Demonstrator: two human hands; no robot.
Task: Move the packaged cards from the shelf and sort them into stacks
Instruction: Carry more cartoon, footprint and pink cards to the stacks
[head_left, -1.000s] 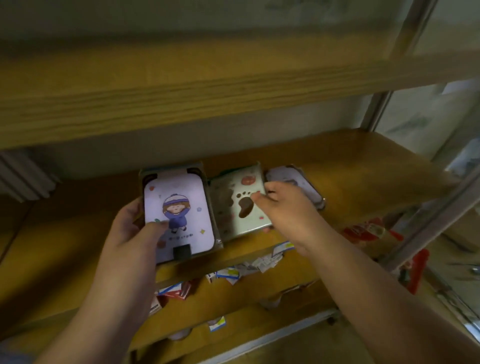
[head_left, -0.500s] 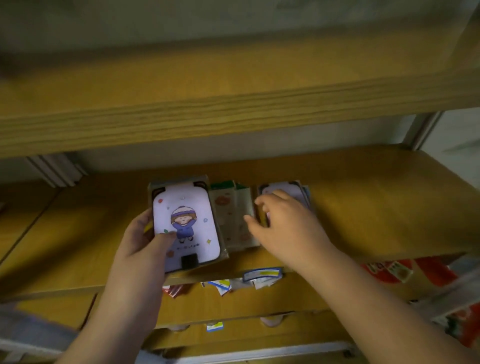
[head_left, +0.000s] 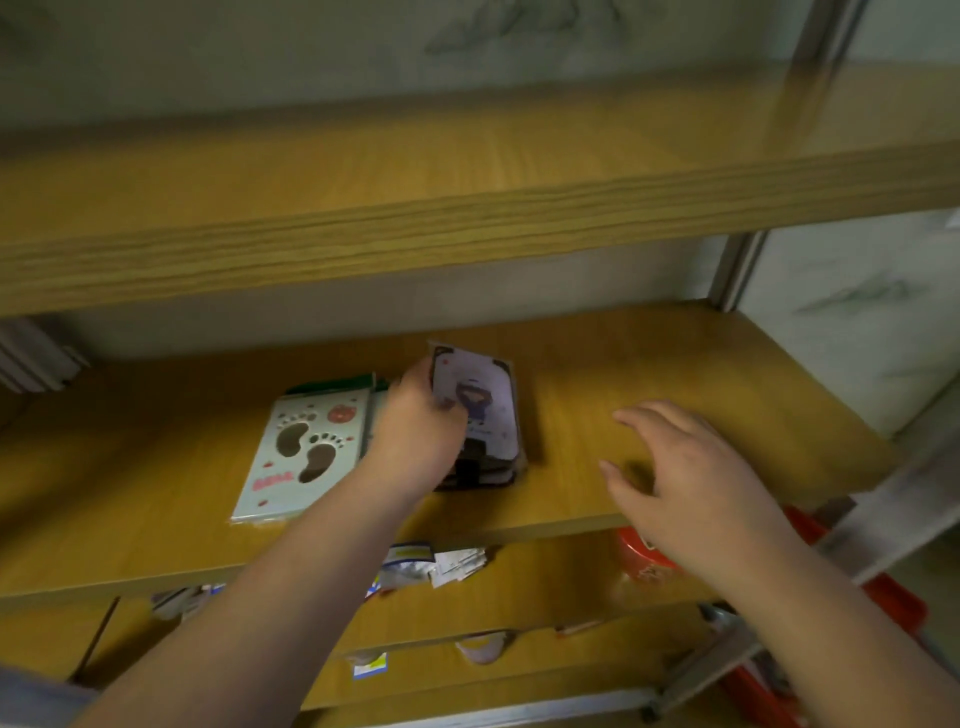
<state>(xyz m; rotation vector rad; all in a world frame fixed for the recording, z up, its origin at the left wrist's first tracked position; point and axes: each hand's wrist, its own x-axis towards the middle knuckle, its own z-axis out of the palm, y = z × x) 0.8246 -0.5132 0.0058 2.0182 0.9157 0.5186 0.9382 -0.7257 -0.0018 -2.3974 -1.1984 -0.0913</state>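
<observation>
While head view looks down at wooden shelf (head_left: 649, 441), left hand (head_left: 415, 436) grips purple cartoon card pack (head_left: 475, 400) by its left edge — pack tilted, lower end on dark-edged stack (head_left: 483, 467) of similar packs on shelf. Just left, green-white footprint card pack (head_left: 301, 452) lies flat atop another stack, touching left wrist side. Right hand (head_left: 680, 467) empty, fingers spread — hovers over bare shelf, well right of stacks. Small packets (head_left: 441, 558) on lower shelf, blurred.
</observation>
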